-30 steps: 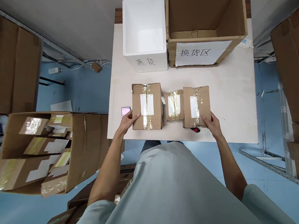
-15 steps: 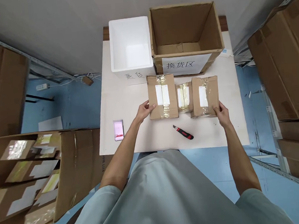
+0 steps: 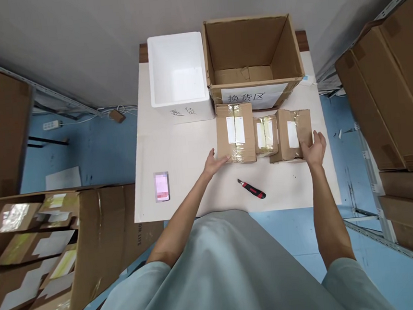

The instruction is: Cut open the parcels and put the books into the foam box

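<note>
On the pale worktop, just in front of the open cardboard carton, stand a large taped parcel, a small taped parcel and a medium taped parcel, left to right. The grip of the left hand is released, thumb at the large parcel's lower edge. The right hand has a loose grip too, fingers spread beside the medium parcel. Nearby lies a utility knife; a smartphone lies farther left.
</note>
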The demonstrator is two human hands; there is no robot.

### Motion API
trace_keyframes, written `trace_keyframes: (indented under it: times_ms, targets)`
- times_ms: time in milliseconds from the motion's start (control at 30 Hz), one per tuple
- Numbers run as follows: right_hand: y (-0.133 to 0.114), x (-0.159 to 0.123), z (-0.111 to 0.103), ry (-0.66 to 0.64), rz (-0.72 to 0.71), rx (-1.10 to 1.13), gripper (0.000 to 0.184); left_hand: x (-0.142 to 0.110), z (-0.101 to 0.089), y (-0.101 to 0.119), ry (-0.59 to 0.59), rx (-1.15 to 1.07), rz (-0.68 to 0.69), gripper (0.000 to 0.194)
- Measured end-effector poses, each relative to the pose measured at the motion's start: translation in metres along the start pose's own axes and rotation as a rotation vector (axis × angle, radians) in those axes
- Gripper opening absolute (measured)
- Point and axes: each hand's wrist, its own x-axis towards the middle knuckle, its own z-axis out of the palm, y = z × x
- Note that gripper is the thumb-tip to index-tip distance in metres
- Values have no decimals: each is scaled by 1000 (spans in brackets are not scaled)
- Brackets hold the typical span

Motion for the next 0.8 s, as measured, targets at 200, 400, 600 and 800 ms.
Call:
trace_keyframes:
  times_ms: [200,400,600,800]
  targets:
    - [-113,7,43,-249,-330,53,94,-25,-2,-30,2,-41,-23,119]
    - [-210,10,99,-542,-532,55,105,-54,-16,-56,-31,-82,-1,109]
    - [-220,15,140,-642,-393,-45,80,-71,-38,-70,17,-90,-42,112]
    - [-170,-34,129,-662,-125,-245,111,-69,-48,-74,17,-59,-25,110]
